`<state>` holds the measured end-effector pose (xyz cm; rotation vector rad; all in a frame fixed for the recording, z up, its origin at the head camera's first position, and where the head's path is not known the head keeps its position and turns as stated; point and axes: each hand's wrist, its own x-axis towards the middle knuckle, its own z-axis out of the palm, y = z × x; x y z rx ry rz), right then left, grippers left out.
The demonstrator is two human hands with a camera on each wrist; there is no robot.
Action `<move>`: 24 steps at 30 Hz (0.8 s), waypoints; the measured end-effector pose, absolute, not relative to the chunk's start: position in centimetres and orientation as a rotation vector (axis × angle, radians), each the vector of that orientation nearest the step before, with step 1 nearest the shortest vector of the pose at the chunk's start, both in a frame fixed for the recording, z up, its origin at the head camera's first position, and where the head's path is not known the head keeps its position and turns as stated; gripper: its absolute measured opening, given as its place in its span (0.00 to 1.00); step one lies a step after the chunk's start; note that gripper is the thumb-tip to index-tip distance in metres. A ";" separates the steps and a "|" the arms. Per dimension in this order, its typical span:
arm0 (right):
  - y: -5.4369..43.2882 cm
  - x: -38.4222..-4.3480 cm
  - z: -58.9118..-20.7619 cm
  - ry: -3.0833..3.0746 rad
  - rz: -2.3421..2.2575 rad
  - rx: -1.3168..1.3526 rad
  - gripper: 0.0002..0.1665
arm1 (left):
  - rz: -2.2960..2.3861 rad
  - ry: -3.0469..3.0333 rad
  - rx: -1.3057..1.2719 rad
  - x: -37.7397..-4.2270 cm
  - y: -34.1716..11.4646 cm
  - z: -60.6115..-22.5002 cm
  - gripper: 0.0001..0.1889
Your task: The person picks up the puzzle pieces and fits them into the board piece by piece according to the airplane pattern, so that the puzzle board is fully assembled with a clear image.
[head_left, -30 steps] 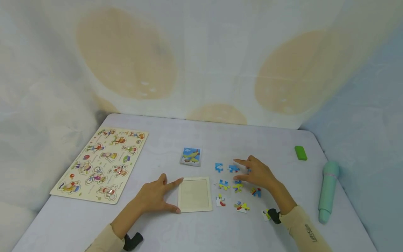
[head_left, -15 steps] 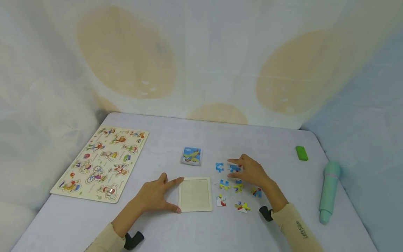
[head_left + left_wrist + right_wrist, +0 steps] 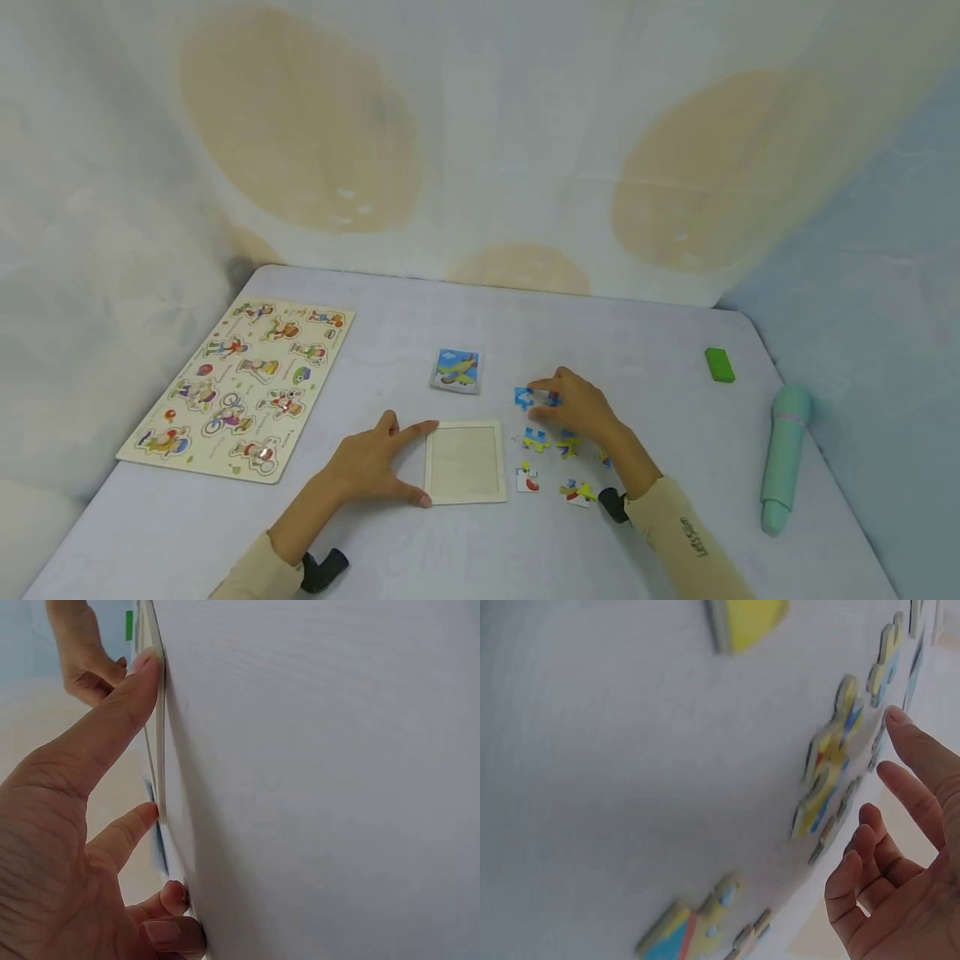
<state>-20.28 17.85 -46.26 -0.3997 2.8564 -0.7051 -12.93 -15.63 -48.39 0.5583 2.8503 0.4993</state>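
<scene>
My left hand touches the left side of a square cream puzzle tray, thumb and forefinger spread along it. In the left wrist view, thumb and forefinger meet the tray's edge. My right hand reaches over the loose jigsaw pieces, thumb and forefinger apart around the gap beside a blue piece. Another blue piece shows between those fingers. Below lie a blue-and-yellow piece, a white-and-red piece and a yellow-and-red piece. The hand and wrist partly hide others.
Behind the tray lies a small aeroplane picture. A large picture board of cartoon figures fills the table's left side. To the right are a green block and a mint-coloured wand. Cloth walls enclose the table.
My right hand has moved left across the pieces, towards the leftmost blue one. The lower-right piece is now hidden behind the right wrist. My left hand stays at the tray.
</scene>
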 end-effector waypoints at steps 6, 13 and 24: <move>17.6 -20.4 -46.9 2.873 -0.700 -0.424 0.29 | 0.566 2.820 0.552 -12.9 -15.4 -48.1 0.55; 17.1 -20.5 -47.2 2.962 -0.597 -0.518 0.26 | 0.602 2.810 0.520 -12.7 -15.4 -47.9 0.56; 16.9 -20.5 -47.2 2.988 -0.604 -0.663 0.25 | 0.682 2.820 0.490 -12.7 -15.4 -48.2 0.55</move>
